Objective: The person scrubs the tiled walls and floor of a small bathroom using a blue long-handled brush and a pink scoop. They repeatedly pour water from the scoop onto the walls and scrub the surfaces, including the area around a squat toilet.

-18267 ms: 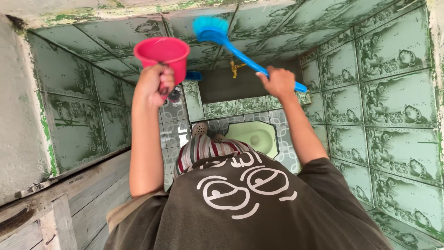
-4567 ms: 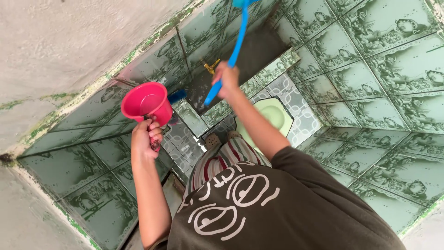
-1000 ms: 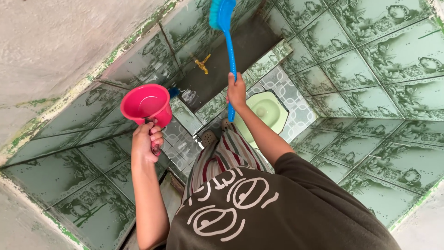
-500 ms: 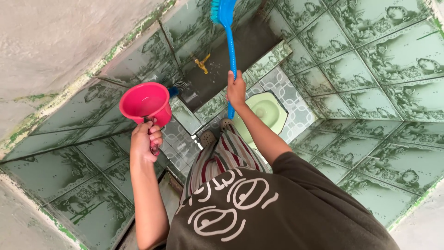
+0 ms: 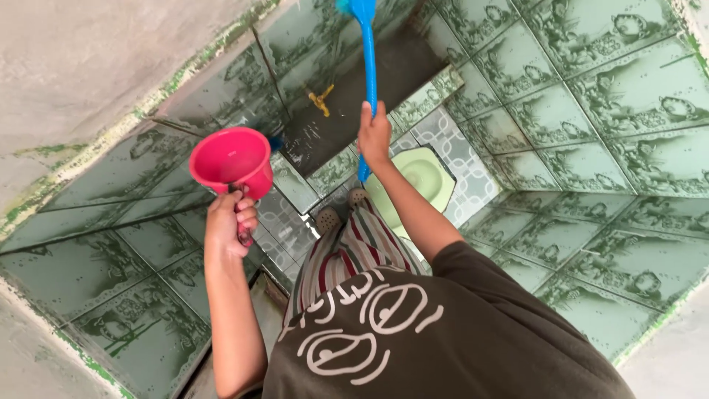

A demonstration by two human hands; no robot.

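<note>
My left hand [image 5: 227,222] grips the handle of a pink plastic water scoop [image 5: 231,159], held up at chest height with its mouth toward me. My right hand [image 5: 374,135] is closed around the handle of a blue long-handled scrub brush [image 5: 368,59]. The brush points up at the far tiled wall, and its bristled head is cut off by the top edge of the view. Below my arms I see my dark printed shirt, striped trousers and sandals.
Green patterned wall tiles [image 5: 605,96] enclose a narrow stall. A dark water basin [image 5: 384,81] with a brass tap [image 5: 320,101] sits at the far end. A pale green squat toilet pan [image 5: 421,174] lies in the patterned floor. A rough plaster wall rises at left.
My right hand has pushed the brush further up the far wall, so its head has left the view. The pink scoop has stayed nearly still in my left hand.
</note>
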